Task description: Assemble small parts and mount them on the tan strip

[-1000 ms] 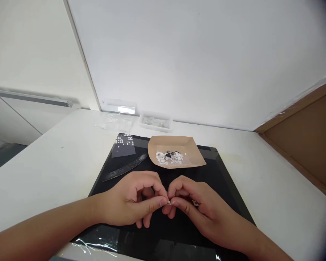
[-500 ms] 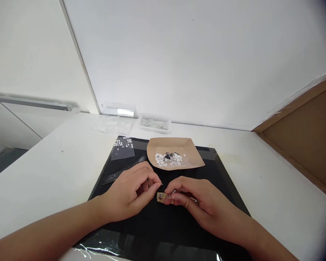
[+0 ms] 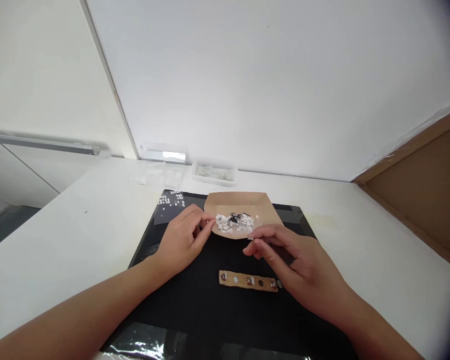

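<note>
- Left hand [image 3: 185, 237] just left of the frame's centre, with thumb and index fingers pressed together at the left edge of the brown paper tray [image 3: 243, 198]; cannot tell whether pinching anything tiny;
- right hand [image 3: 303, 262] right of centre, with thumb and index fingers pinching a small pale piece [image 3: 250, 238] near the tray's lower edge; other fingers curled beneath, partly hidden;
- lying flat below the centre of the frame, between the two forearms: a narrow wooden strip [image 3: 242, 282], untouched, bearing reddish metal bits, white marks and a dark round spot; a small roundish bit just beside its right end, near the right hand;
- inside the tray, a heap of white bits [image 3: 225, 223] mixed with black scraps [image 3: 235, 218];
- under strip and tray, a black mat [image 3: 195, 310] on the white table [image 3: 78, 260];
- left of the tray, a dark sheet [image 3: 165, 215] dotted with small white squares;
- upper middle, against the wall, a clear plastic container [image 3: 213, 182]; beside it, crumpled clear film [image 3: 153, 172].
</note>
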Available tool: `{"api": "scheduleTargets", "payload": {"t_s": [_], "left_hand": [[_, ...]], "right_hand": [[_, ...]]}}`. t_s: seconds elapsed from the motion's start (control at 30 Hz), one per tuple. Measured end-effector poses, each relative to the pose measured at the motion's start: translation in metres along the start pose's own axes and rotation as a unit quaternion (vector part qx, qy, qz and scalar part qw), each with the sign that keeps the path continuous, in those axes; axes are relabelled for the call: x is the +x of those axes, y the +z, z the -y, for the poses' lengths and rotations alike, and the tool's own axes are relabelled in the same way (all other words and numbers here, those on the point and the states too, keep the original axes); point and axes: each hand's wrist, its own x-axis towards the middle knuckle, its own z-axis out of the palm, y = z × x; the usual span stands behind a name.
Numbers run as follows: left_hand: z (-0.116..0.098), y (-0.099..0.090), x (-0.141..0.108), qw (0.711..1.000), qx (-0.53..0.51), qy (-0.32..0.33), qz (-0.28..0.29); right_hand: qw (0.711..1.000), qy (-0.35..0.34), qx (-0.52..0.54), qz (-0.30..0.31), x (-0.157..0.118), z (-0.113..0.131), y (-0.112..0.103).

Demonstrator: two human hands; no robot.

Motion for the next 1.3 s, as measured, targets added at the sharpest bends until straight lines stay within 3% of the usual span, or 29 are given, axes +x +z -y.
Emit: {"api": "scheduleTargets", "payload": {"t_s": [0.2,0.53,0.97,1.3], "left_hand": [[0.003,0.003,-0.003,0.999,-0.007,0.042,0.02],[0.0,-0.001,-0.002,0.997,-0.029,-0.068,0.022],[0.01,-0.012,-0.001,0.999,0.006,0.018,0.034],[0.009,-0.015,-0.003,0.998,-0.002,0.002,0.056]], "right_hand": [[0.999,0.015,-0.033,-0.014,0.002,0.004,0.002],[0.994,0.084,-0.024,-0.06,0.006,-0.004,0.001],[0.995,0.082,-0.015,-0.059,0.006,-0.001,-0.002],[0.993,0.09,-0.024,-0.068,0.009,-0.004,-0.001]]}}
